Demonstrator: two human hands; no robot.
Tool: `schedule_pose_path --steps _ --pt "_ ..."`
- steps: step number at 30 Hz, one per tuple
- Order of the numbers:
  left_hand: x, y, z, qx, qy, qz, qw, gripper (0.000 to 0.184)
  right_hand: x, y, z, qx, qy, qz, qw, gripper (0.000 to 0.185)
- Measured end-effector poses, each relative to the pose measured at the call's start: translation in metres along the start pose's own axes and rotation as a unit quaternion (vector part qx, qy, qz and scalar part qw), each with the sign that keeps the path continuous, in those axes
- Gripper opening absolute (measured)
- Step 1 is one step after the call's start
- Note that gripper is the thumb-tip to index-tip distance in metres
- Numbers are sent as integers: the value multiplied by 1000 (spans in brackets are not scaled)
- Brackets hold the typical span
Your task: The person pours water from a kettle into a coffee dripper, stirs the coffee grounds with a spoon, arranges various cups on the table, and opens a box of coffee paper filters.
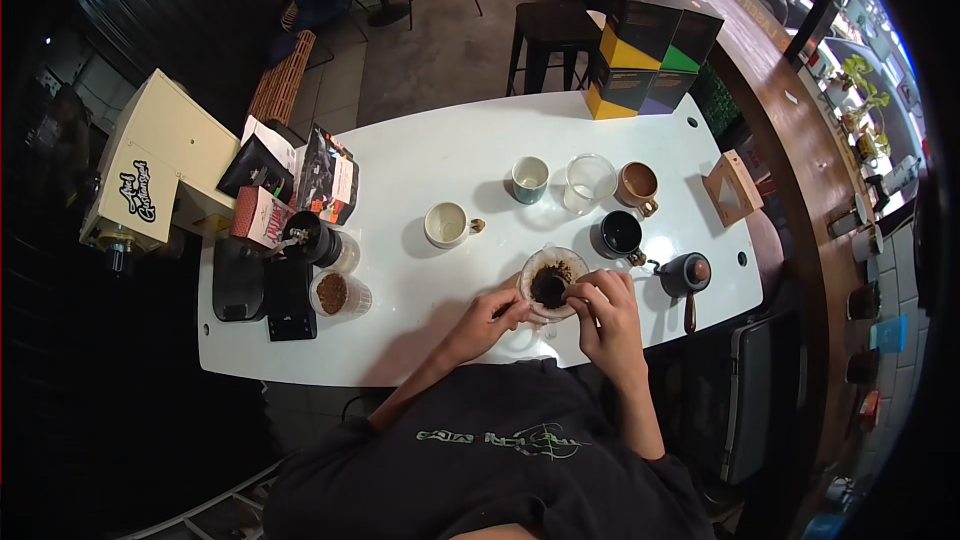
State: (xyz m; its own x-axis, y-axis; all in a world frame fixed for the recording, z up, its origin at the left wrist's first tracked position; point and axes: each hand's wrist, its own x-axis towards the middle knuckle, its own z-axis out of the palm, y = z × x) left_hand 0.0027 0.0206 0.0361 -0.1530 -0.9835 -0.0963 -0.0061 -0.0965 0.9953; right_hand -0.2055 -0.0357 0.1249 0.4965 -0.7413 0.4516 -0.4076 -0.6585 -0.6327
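A coffee dripper (538,317) stands near the table's front edge, lined with a pale paper filter (536,266). Dark wet-looking coffee grounds (550,286) lie inside and cling to one side of the paper. My left hand (497,315) is at the near left of the rim, its thumb and fingers closed on the filter's edge. From the right, my right hand (606,312) pinches the filter's rim, fingers bent over it. My hands partly hide the dripper and whatever it sits on. Just beyond my right hand is a black mug (617,234).
Around the dripper stand a cream mug (446,226), a pale green cup (530,180), a clear plastic cup (590,184), a brown mug (637,184) and a black kettle (685,275). A cup of ground coffee (340,294), coffee bags (328,178) and a cream grinder (150,165) are left.
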Motion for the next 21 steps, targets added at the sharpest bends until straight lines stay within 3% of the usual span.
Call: schedule_pose_path --steps 21 --pt "0 -3 -6 0 -33 -34 999 24 2 4 -5 5 20 -1 1000 10"
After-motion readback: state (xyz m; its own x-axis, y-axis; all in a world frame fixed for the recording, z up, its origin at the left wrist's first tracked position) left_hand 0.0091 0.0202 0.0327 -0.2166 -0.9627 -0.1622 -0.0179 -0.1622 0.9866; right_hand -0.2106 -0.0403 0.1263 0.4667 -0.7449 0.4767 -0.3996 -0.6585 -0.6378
